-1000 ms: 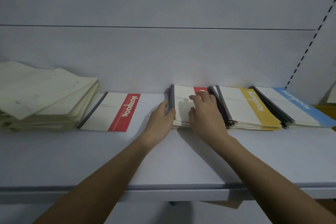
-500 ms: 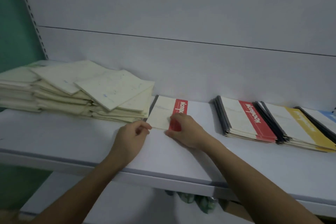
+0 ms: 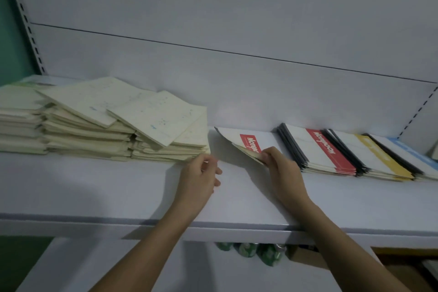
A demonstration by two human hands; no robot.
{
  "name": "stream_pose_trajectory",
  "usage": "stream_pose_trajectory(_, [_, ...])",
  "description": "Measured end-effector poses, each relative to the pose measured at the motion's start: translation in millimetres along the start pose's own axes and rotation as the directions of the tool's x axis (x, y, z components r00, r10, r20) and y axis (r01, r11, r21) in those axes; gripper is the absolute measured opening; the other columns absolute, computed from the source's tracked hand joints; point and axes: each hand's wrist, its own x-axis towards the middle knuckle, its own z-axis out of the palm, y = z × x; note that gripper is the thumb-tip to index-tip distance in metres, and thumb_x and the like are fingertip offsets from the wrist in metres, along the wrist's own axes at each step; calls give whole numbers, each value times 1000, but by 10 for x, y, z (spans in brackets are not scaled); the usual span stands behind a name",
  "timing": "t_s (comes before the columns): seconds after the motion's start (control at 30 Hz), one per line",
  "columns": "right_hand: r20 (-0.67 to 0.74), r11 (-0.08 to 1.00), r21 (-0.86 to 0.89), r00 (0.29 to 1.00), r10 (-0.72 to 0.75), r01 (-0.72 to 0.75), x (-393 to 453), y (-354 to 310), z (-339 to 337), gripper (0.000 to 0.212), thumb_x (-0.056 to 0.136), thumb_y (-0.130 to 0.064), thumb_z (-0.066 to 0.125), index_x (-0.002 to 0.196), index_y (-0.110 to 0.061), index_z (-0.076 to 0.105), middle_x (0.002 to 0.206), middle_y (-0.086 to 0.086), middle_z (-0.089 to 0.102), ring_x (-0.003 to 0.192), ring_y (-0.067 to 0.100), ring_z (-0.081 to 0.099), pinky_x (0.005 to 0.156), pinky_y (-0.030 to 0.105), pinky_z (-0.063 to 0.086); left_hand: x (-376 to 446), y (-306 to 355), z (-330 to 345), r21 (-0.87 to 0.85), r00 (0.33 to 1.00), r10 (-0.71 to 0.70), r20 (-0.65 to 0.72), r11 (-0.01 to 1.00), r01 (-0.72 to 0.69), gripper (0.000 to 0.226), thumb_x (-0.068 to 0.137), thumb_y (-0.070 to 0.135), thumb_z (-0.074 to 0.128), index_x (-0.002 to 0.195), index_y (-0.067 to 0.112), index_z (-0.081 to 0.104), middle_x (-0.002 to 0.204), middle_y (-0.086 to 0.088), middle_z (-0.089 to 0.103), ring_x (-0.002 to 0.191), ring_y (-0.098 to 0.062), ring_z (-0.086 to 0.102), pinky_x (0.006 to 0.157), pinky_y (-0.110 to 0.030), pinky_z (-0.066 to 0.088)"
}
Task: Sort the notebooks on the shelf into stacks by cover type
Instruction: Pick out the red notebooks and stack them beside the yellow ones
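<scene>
A single red-banded notebook [image 3: 239,141] lies mid-shelf, its near edge lifted. My right hand [image 3: 280,168] pinches that near edge, thumb on top. My left hand [image 3: 201,175] hovers just left of it, fingers loosely curled, holding nothing. To the left sit messy piles of plain cream notebooks [image 3: 102,123]. To the right stand three neat stacks: red-banded [image 3: 320,149], yellow-banded [image 3: 376,156] and blue-banded [image 3: 414,152], each overlapping the one beside it.
The white shelf [image 3: 118,187] has a back panel and slotted uprights at both sides. Its front edge runs across the lower view. Below it, green packets [image 3: 248,250] and a brown box [image 3: 305,256] show on a lower level.
The view swung left from the sorted stacks. My right hand went from resting flat on the lone red-banded notebook to pinching and lifting its near edge. My left hand drew slightly away.
</scene>
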Motion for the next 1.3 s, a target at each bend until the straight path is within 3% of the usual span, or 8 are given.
stream_pose_trajectory(0.23, [141, 984, 174, 990, 13, -37, -277, -104, -229, 20, 98, -42, 46, 99, -32, 64, 103, -17, 67, 92, 0, 61, 71, 16, 46, 70, 295, 148, -375, 859, -297, 417, 805, 460, 34, 102, 31, 47, 128, 8, 50, 106, -19, 72, 83, -38, 73, 61, -35, 60])
stream_pose_trajectory(0.4, [166, 941, 239, 965, 204, -240, -270, -60, -376, 31, 96, -42, 53, 123, -29, 57, 125, -16, 51, 113, 1, 52, 86, 17, 45, 67, 226, 325, -442, 914, -193, 357, 827, 347, 37, 100, -3, 38, 133, 13, 46, 113, -10, 68, 90, -32, 72, 68, -38, 61])
stream_pose_trajectory(0.53, [297, 718, 470, 858, 419, -513, -121, -81, -573, 45, 96, -30, 57, 135, -18, 37, 113, 3, 65, 84, 20, 70, 77, 36, 59, 117, 331, 388, -461, 934, -114, 339, 845, 270, 32, 102, 2, 41, 128, 19, 50, 112, -10, 71, 97, -38, 70, 63, -32, 60])
stream_pose_trajectory(0.8, [162, 523, 716, 838, 521, -464, 179, 431, -987, 29, 98, 2, 45, 125, -3, 54, 83, 21, 69, 60, 26, 62, 57, 29, 57, 268, 302, 844, 104, 967, 13, 253, 994, -41, 31, 105, 37, 33, 125, 28, 56, 121, 2, 67, 115, -18, 60, 94, -31, 47])
stream_pose_trajectory(0.93, [77, 537, 701, 800, 596, -468, 277, 907, -1273, 33, 96, 8, 44, 127, 3, 53, 82, 20, 66, 52, 18, 65, 50, 22, 55, 298, -4, 962, 692, 961, 115, 251, 673, -261, 44, 103, 38, 38, 145, 25, 45, 148, 2, 46, 136, -17, 41, 112, -31, 31])
stream_pose_trajectory(1.03, [127, 532, 651, 769, 626, -541, 319, 1152, -1394, 34, 95, 8, 44, 127, 1, 52, 91, 21, 68, 49, 18, 66, 45, 22, 53, 309, -123, 994, 791, 945, 126, 301, 521, -321, 45, 103, 40, 38, 146, 29, 42, 155, 6, 35, 143, -14, 29, 119, -31, 19])
stream_pose_trajectory(1.17, [170, 607, 518, 768, 618, -603, 348, 1366, -1444, 38, 93, 2, 40, 129, -6, 48, 99, 17, 70, 59, 24, 72, 44, 21, 49, 326, -147, 984, 773, 949, 134, 284, 554, -309, 43, 102, 41, 42, 143, 32, 45, 154, 9, 36, 142, -11, 29, 117, -26, 18])
stream_pose_trajectory(1.3, [46, 908, -79, 908, 416, -412, 343, 1479, -1555, 28, 95, -22, 47, 118, -9, 55, 105, 5, 51, 83, 29, 61, 72, 39, 52, 322, -136, 1001, 784, 956, 119, 268, 550, -288, 41, 101, 41, 44, 141, 33, 48, 153, 11, 38, 141, -9, 30, 116, -24, 18])
